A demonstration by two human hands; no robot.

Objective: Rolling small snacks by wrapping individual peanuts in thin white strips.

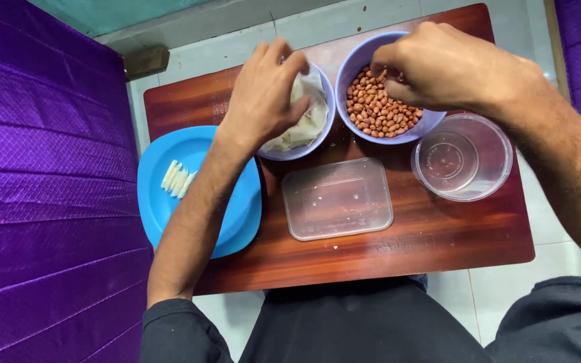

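Your right hand (438, 64), fingers pinched shut among reddish-brown peanuts (378, 111) heaped in the purple bowl (432, 121) at upper centre, while your left hand (263, 94) pinches pale wrappers (304, 128) in the neighbouring bowl (327, 128).

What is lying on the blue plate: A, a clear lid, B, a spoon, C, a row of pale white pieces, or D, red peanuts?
C: a short row of pale white pieces lies on the blue plate, while the peanuts sit in a purple bowl under the right hand.
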